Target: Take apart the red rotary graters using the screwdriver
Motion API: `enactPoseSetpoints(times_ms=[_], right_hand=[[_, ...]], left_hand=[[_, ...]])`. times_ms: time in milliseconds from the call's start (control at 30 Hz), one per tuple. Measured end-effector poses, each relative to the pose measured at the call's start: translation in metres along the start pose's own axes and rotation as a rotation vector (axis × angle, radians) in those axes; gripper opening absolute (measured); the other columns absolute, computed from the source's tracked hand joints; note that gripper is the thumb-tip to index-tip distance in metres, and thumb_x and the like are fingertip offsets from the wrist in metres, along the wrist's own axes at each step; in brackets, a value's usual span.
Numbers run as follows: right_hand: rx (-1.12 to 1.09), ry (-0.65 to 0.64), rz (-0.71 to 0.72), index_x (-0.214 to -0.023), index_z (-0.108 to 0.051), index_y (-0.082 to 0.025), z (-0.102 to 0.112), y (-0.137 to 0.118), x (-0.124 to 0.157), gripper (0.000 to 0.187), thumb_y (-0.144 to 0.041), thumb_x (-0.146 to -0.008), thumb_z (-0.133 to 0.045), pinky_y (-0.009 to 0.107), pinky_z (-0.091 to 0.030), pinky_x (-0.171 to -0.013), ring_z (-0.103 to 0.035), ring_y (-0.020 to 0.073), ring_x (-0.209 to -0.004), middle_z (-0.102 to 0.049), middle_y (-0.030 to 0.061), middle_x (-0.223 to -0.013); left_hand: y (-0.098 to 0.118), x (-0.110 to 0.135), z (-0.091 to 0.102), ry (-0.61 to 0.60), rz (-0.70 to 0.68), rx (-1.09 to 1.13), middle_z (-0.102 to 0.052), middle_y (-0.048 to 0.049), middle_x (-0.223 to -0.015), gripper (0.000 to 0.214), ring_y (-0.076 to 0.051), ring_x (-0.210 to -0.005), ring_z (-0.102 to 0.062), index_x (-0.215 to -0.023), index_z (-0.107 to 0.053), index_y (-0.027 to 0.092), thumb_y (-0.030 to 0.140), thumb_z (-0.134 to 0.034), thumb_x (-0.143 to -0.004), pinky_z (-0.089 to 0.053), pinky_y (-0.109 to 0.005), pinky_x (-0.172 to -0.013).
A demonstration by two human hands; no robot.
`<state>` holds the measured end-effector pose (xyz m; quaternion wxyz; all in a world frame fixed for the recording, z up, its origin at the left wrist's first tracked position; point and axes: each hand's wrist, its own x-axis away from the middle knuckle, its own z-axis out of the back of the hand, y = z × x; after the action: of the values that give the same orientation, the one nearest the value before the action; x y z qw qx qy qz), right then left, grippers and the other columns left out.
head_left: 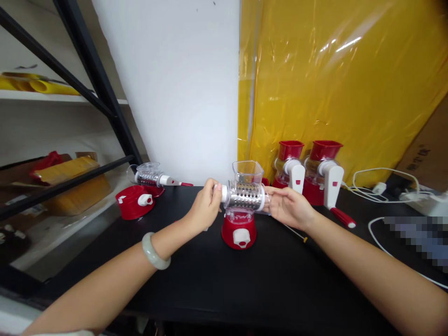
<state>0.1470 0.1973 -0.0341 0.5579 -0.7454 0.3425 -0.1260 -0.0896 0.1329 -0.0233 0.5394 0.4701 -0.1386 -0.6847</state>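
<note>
A rotary drum grater stands in front of me on a red base (pixel 239 233) with a white knob. Its clear housing (pixel 248 171) has an open chute on top, and a perforated metal grater drum (pixel 245 196) lies sideways inside. At the drum's left end, my left hand (pixel 207 205) is closed around the white end piece. My right hand (pixel 290 207) is at the right end, fingers stretched out with the palm partly upward. Its fingertips reach the edge of the clear housing and are partly hidden behind it.
Two assembled red-and-white graters (pixel 324 172) stand at the back right, near white cables (pixel 381 189). At left are another red base (pixel 135 203) and a grater lying back with its crank (pixel 168 180). A black-framed shelf (pixel 115 116) borders the black table (pixel 210 289).
</note>
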Motion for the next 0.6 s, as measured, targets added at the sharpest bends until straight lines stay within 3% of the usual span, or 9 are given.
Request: enactPoseSetpoints(times_ms=[67,233,400,600], right_hand=[[0.077,-0.006,0.01,-0.105,-0.073,-0.019,-0.005,0.002,-0.001,0.047,-0.057,-0.077,-0.065,0.044,-0.045,-0.099,-0.065,0.0266,-0.106,-0.074,0.0106,-0.105],[0.361,0.039,0.098,-0.113,-0.07,-0.021,-0.01,0.016,-0.008,0.048,-0.038,-0.069,-0.081,0.045,-0.041,-0.104,-0.065,0.0252,-0.107,-0.072,0.0074,-0.112],[0.297,0.071,0.188,-0.108,-0.073,-0.022,-0.011,0.025,-0.008,0.038,-0.039,-0.074,-0.077,0.045,-0.042,-0.104,-0.066,0.0242,-0.106,-0.072,0.0069,-0.112],[0.295,0.09,0.179,-0.105,-0.074,-0.02,-0.017,0.023,-0.01,0.04,-0.041,-0.071,-0.078,0.046,-0.042,-0.103,-0.066,0.025,-0.105,-0.073,0.0077,-0.108]], left_hand=[[-0.002,0.0,-0.001,0.003,-0.026,-0.02,-0.047,0.0058,-0.056,0.028,-0.015,-0.051,-0.052,-0.085,-0.041,0.022,0.045,-0.03,-0.098,-0.037,-0.029,-0.057],[-0.007,-0.006,0.0,-0.008,-0.076,0.04,-0.043,0.0066,-0.053,0.03,-0.013,-0.048,-0.043,-0.081,-0.04,0.022,0.046,-0.033,-0.097,-0.03,-0.027,-0.052],[-0.013,-0.013,0.008,-0.163,-0.102,0.155,-0.04,0.008,-0.047,0.034,-0.011,-0.041,-0.039,-0.082,-0.04,0.023,0.054,-0.036,-0.095,-0.028,-0.025,-0.046],[-0.021,-0.003,-0.007,0.006,-0.064,0.305,-0.042,0.0076,-0.046,0.038,-0.011,-0.036,-0.041,-0.081,-0.04,0.024,0.059,-0.036,-0.093,-0.028,-0.024,-0.039]])
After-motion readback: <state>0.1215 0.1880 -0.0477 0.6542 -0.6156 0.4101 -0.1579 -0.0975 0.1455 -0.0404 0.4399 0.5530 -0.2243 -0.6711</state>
